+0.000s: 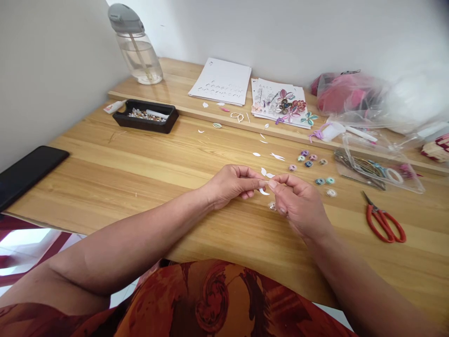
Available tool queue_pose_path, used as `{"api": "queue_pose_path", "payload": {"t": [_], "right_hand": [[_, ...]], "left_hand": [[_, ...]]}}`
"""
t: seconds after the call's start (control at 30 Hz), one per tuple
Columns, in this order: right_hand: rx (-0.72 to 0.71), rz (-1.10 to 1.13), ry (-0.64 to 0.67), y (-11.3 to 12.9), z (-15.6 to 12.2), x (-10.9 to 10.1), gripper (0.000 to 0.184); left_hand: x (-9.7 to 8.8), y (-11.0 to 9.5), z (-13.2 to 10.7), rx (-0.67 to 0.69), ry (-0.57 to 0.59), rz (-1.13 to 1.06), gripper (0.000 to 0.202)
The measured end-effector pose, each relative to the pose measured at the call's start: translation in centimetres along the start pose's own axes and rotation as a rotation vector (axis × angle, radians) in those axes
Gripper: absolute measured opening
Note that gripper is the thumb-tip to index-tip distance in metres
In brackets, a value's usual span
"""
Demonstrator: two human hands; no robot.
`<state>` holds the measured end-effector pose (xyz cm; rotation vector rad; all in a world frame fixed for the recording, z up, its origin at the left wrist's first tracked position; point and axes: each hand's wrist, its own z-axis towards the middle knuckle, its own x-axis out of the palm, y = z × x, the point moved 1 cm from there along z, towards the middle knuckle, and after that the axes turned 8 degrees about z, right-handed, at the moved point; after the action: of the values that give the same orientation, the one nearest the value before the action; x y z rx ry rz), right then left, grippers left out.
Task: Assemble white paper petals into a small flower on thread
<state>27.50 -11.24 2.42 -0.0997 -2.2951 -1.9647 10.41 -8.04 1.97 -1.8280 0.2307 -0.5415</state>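
My left hand and my right hand meet over the table, thumbs and forefingers pinched together tip to tip. Whatever lies between the fingertips is too small to make out. Just below them shows a white crescent-shaped cutout; I cannot tell if it is held or lies on the wood. Leaf-shaped white cutouts are right behind the fingers. A small clear spool stands beside my right hand, partly hidden by it. Several coloured thread spools sit farther back.
Red-handled scissors lie at right, near an open clear box of wires. Cut paper sheets and finished flowers rest on the back ledge. A black tray, water bottle and phone are at left.
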Motion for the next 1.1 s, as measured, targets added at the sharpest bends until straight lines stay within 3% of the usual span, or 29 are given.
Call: {"api": "queue_pose_path", "payload": {"t": [0.5, 1.1], "right_hand": [[0.021, 0.012, 0.049, 0.12, 0.08, -0.05, 0.023], [-0.232, -0.42, 0.044, 0.42, -0.44, 0.2, 0.018]], "left_hand": [[-0.11, -0.09, 0.18, 0.004, -0.074, 0.067, 0.022], [-0.18, 0.03, 0.2, 0.0, -0.102, 0.075, 0.02]]}}
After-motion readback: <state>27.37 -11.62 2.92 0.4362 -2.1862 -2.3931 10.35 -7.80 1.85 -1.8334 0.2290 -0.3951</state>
